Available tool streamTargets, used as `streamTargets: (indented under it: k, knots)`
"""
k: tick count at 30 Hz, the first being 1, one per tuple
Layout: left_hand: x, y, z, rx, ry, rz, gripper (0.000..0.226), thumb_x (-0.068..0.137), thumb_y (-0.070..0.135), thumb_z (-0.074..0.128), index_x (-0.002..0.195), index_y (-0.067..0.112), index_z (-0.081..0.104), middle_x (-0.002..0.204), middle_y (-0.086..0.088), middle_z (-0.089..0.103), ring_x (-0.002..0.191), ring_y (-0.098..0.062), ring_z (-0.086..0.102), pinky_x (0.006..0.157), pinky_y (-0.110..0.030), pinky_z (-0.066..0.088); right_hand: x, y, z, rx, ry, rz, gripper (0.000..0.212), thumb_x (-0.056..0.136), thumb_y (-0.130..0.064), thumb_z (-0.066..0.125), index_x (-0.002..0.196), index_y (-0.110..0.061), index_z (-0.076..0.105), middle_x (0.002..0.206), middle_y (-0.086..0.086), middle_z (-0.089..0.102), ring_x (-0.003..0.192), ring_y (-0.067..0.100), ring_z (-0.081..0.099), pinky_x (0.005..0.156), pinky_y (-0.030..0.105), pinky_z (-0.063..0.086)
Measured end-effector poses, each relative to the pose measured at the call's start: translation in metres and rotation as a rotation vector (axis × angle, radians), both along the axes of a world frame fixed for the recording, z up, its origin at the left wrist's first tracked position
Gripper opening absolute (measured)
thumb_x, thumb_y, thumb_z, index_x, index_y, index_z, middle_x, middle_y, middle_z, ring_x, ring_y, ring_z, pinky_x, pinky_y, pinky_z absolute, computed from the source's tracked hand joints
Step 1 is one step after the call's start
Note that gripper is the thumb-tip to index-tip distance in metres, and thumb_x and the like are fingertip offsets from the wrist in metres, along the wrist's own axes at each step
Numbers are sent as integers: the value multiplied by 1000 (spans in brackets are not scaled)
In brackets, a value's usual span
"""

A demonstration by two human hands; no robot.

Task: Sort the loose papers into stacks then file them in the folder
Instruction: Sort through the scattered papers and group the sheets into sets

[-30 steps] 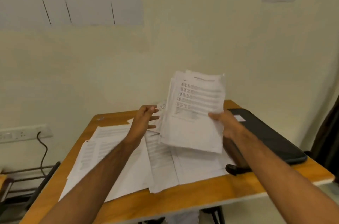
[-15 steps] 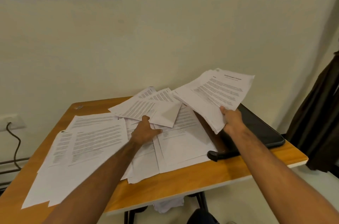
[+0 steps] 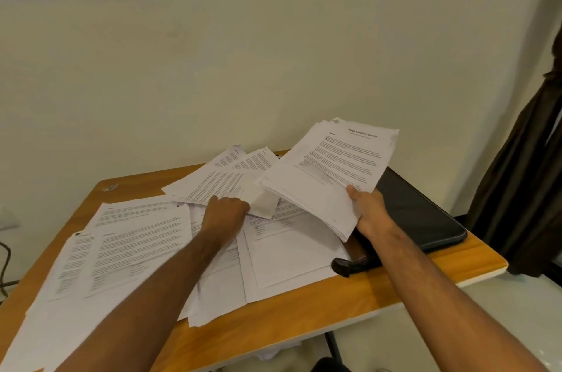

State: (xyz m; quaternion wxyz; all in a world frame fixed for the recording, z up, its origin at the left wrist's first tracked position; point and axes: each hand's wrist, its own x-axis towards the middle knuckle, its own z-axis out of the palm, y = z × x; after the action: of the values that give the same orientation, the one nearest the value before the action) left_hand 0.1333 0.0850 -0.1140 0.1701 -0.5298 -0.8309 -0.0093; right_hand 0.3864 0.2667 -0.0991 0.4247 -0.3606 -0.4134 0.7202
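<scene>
Many loose papers on wooden table, cream wall, dark curtain

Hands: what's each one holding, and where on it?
Right hand grips a paper stack by its near right edge, raised off the table. Left hand pinches the near edge of loose sheets at the pile's far side.

1. Loose papers lie spread over the table's left and middle.
2. The folder lies at the right.
3. The right hand holds a stack above the folder's left edge.
4. The left hand grips sheets at the middle, behind the spread.
</scene>
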Motion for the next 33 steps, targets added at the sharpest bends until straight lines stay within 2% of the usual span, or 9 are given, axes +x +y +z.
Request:
streamTargets:
  k: [6,9,14,17,20,23,27,30,33]
  knots:
    - [3,-5,6,284,-26,0,26,100,25,49,90,23,73,87,4,75,77,-21,69,72,-34,35,1,-6,7,31,-16,68,30,99,-2,59,126,-14,64,114,5,72,105,26,69,81,40,58]
    - [-3,-25,22,432,-113,-35,18,97,24,58,97,19,75,94,0,77,82,-22,72,75,-35,44,-2,-9,11,42,-24,120,32,100,-3,59,129,-13,63,117,7,72,107,27,68,81,40,57]
    - [-10,-77,44,568,-723,-161,25,100,17,52,89,17,74,91,4,75,83,-10,67,74,-30,49,-21,-29,20,59,-31,206,33,99,-3,59,130,-13,63,120,6,72,108,28,69,84,43,57]
    - [-15,-114,45,646,-903,-112,45,106,26,42,81,18,78,83,4,76,86,-7,68,82,-27,48,-35,-41,22,77,-63,229,35,97,-1,61,131,-13,62,121,8,71,106,29,69,85,45,58]
    - [-23,-146,44,503,-925,-8,34,103,31,49,87,23,77,81,6,77,84,2,66,89,-26,47,-45,-55,25,127,-132,195,36,97,3,59,130,-13,61,114,5,70,97,23,68,76,38,56]
    - [-37,-172,34,267,-828,13,10,93,22,66,97,31,70,103,12,72,92,1,63,95,-32,51,-53,-59,24,236,-302,61,42,97,4,56,135,-12,59,126,9,67,108,28,64,90,41,54]
    - [-45,-180,26,218,-887,83,48,86,27,75,129,27,54,130,8,55,112,-9,53,98,-31,47,-49,-61,23,384,-557,-4,45,99,-3,54,142,-14,54,135,12,63,122,33,59,87,35,48]
    - [-47,-171,26,282,-1061,191,58,86,29,76,135,25,45,122,5,54,114,-19,56,95,-37,52,-49,-65,15,384,-584,41,42,101,-6,54,142,-15,54,134,12,62,123,34,59,94,42,51]
    - [-50,-161,23,317,-1145,235,51,87,20,76,131,23,50,113,-1,59,103,-19,60,83,-28,53,-52,-66,8,361,-545,101,42,100,-9,57,141,-20,54,134,10,63,121,33,60,102,56,51]
